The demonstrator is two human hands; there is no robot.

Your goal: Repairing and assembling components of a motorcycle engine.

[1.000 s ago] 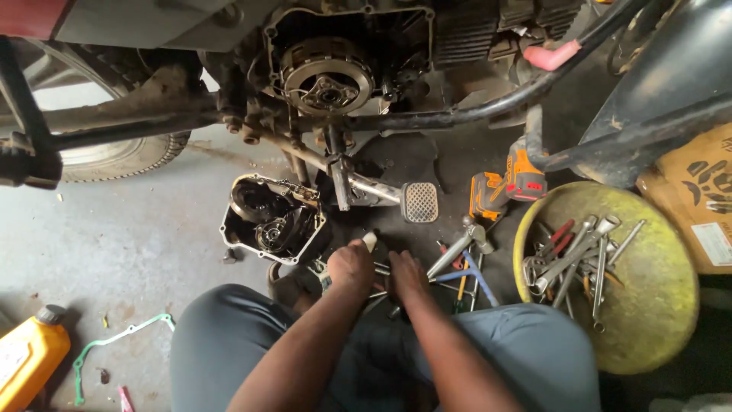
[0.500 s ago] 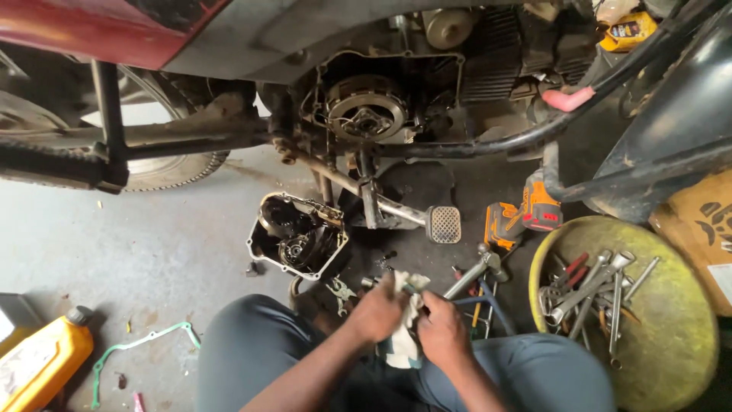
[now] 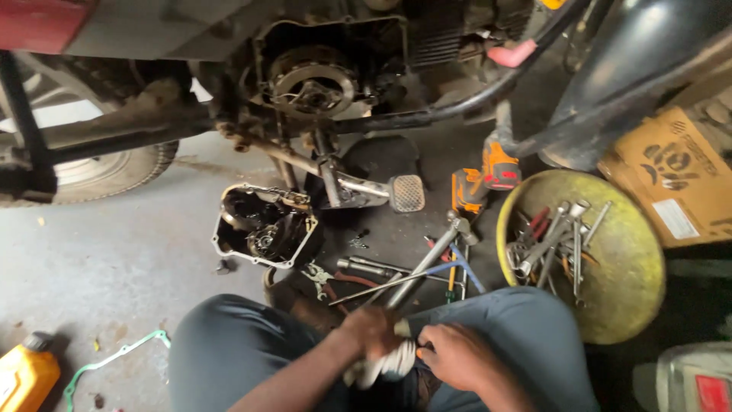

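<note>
White rag point(image 3: 385, 365) bunched between left hand point(image 3: 371, 333) and right hand point(image 3: 451, 356).

Engine cover point(image 3: 265, 226) on floor below motorcycle engine point(image 3: 313, 80). Loose tools point(image 3: 412, 271) right of cover; drill point(image 3: 480, 179) behind them. Tool bowl point(image 3: 621, 301) far right, cardboard box point(image 3: 675, 175) behind it. Oil bottle point(image 3: 27, 375), gasket point(image 3: 114, 358) lower left.

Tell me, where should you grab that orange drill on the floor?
Probably by its black and orange handle, reaching down from above. The orange drill lies on its side beside the yellow bowl, so the handle faces up with room around it, and its front end points toward the loose tools.
</note>
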